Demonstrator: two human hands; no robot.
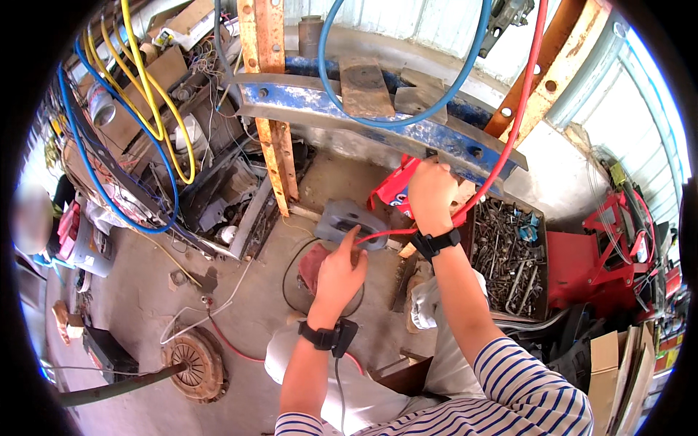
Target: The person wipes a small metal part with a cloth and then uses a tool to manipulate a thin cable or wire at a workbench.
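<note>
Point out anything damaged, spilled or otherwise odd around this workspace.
The blue steel beam has paint worn off in patches. On the floor, well left of the left hand, a dark patch may be a spill. The clutch pressure plate at lower left looks heavily rusted.

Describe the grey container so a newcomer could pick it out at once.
Find the blue beam that crosses the two rusty posts. Below it in the view, on the floor just beyond the left hand, is the grey container. The hose at its right and the cloth at its lower left are red; it alone is grey.
</note>
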